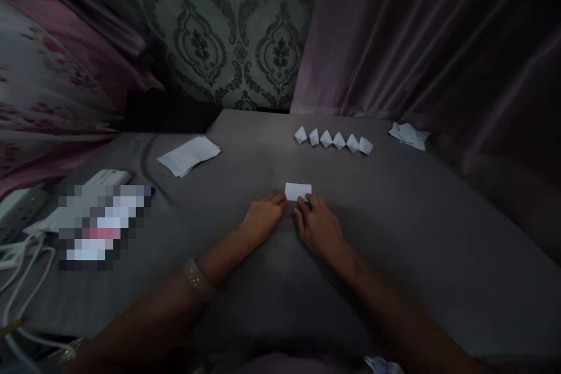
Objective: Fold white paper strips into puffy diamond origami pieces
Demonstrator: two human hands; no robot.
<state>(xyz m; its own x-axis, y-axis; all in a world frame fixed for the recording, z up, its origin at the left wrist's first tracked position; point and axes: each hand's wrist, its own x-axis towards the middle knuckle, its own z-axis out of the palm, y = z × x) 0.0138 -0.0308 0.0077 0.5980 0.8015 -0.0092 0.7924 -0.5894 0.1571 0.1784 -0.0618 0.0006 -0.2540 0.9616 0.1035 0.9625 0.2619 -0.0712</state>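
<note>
A small white rectangle of paper (pixel 298 189), apparently folded, lies on the grey-covered surface in front of me. At its left edge, the bunched fingertips of my left hand (pixel 263 217) are closed and seem to hold its corner. My right hand (pixel 321 225) rests over the lower right edge, its fingertips on the paper. The fingers of that hand are apart, with the thumb off to the left below the sheet. Beyond the hands stands a row of several folded white paper pieces (pixel 339 141) with pointed tops.
Flat white sheets (pixel 189 155) lie at back left, and crumpled paper (pixel 409 135) at back right. A power strip (pixel 20 210), white cables (pixel 27 298) and a pixelated object (pixel 103 225) occupy the left. Behind are a dark item (pixel 170 112), patterned wall (pixel 239 41) and curtains (pixel 372 35).
</note>
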